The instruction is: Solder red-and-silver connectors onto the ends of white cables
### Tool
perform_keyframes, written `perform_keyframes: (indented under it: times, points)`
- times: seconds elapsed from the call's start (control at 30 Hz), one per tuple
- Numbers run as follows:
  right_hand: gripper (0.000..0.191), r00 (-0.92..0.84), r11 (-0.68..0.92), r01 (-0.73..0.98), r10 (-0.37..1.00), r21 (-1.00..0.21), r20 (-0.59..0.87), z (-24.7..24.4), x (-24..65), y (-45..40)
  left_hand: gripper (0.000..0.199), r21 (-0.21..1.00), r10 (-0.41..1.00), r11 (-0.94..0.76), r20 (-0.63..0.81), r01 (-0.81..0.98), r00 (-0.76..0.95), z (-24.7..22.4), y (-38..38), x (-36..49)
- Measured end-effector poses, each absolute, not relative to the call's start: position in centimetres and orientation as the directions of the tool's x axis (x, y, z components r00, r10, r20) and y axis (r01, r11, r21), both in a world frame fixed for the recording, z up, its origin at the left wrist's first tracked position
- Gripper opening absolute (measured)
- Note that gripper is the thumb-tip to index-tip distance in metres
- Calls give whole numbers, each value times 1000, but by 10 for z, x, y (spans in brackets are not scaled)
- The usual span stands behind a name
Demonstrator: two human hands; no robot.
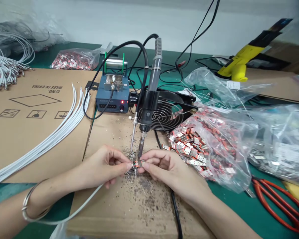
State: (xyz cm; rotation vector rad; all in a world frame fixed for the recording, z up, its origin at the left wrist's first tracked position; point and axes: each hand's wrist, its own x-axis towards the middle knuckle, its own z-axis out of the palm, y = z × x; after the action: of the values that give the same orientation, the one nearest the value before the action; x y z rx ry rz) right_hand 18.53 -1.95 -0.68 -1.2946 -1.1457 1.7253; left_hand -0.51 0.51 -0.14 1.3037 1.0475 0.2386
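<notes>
In the head view my left hand (113, 165) pinches the end of a white cable (86, 201), which trails down to the lower left. My right hand (161, 164) grips a small metal USB connector (140, 163) with a red part between thumb and fingers. Cable end and connector meet under the tip of a soldering iron (146, 113), which points downward in its holder. A thin solder feed tube (133, 139) ends beside the tip. Whether the tip touches the connector I cannot tell. My fingers partly hide the joint.
Behind stands a blue solder feeder (112, 93) with a solder reel (115, 63). A black fan (169, 114) lies behind the iron. On the right are a bag of connectors (214, 146), red-handled scissors (276, 205) and a yellow heat gun (243, 56). White cables (62, 136) lie left.
</notes>
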Motion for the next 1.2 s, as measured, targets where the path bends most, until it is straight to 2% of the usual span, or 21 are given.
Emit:
perform_keyframes:
  times: [0.1, 0.17, 0.23, 0.33, 0.43, 0.53, 0.67, 0.8, 0.87, 0.9, 0.97, 1.03, 1.1, 1.2]
  points:
    - [17, -279, -331, 70, 899, -941, -337, -10, 187, -22, 23, 886, 683, 260, -449, 383, 576, -6, 2, -7]
    - [15, -274, -236, 169, 921, -957, -276, -11, 187, -24, 23, 893, 689, 226, -429, 389, 584, -9, -1, -9]
    - [13, -271, -63, 332, 949, -941, -159, -11, 187, -28, 26, 896, 696, 187, -411, 403, 589, -12, -3, -9]
    - [15, -340, 227, 507, 939, -831, 49, -8, 188, -32, 28, 906, 692, 137, -377, 401, 616, -14, -5, -10]
    - [16, -407, 410, 520, 890, -749, 205, -10, 189, -35, 26, 916, 701, 101, -343, 389, 625, -14, -5, -9]
    - [17, -459, 528, 531, 837, -662, 299, -16, 190, -36, 25, 922, 708, 93, -326, 375, 626, -13, -6, -8]
    - [16, -488, 605, 544, 792, -581, 368, -21, 191, -37, 24, 934, 719, 81, -296, 347, 629, -12, -12, -7]
    - [15, -482, 641, 553, 767, -532, 423, -22, 190, -39, 23, 922, 793, -106, -148, 373, 591, -13, -19, -4]
    - [16, -457, 617, 556, 787, -557, 414, -22, 189, -41, 23, 906, 808, -169, -98, 388, 582, -14, -20, -3]
    - [16, -432, 569, 555, 821, -606, 374, -22, 189, -41, 24, 904, 808, -174, -95, 390, 581, -14, -20, -3]
    - [15, -360, 374, 523, 911, -766, 200, -20, 189, -40, 23, 906, 808, -157, -111, 394, 578, -14, -18, -4]
    - [17, -316, 96, 423, 948, -901, -48, -19, 189, -37, 23, 904, 811, -145, -124, 402, 571, -13, -15, -5]
    - [20, -317, -146, 291, 918, -946, -239, -17, 188, -33, 23, 902, 810, -136, -137, 410, 570, -11, -12, -7]
    - [20, -305, -353, 130, 875, -926, -376, -14, 186, -29, 23, 897, 809, -136, -145, 421, 570, -10, -11, -8]
